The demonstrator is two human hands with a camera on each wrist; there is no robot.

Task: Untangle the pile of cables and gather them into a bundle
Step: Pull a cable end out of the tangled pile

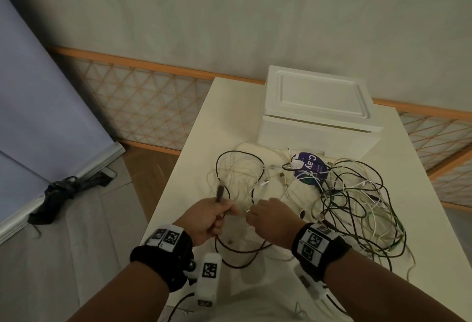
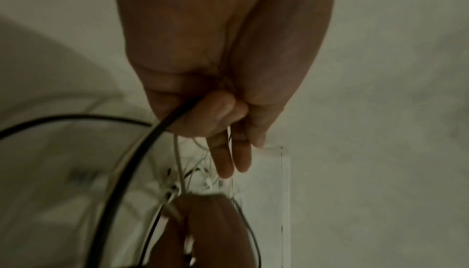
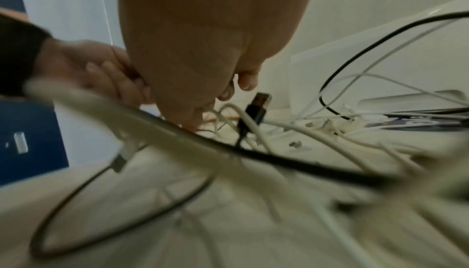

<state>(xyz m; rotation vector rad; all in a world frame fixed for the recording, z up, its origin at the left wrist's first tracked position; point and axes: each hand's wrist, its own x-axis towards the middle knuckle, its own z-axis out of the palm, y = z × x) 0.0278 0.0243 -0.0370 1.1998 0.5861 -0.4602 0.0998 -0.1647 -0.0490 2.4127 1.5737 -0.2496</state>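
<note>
Stage: early, as judged from the spread of loose loops; the person is working one black cable [image 1: 237, 166] free
Left hand [image 1: 208, 217]: fingers [image 2: 215, 115] are curling round the black cable, its plug sticking up above the fist
Right hand [image 1: 270, 219]: fingers are pinching a thin white cable [image 1: 258, 168] just beside the left hand
Pile of cables [image 1: 357, 201]: lying tangled on the worktop [image 1: 421, 219], right of the hands, near the white box [image 1: 319, 107]
Left to do: nearly everything; no bundle is showing yet

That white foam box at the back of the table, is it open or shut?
Shut. The white foam box has its lid sitting flat across the top in the head view, with only a thin seam below the lid. What is inside cannot be seen.
</note>
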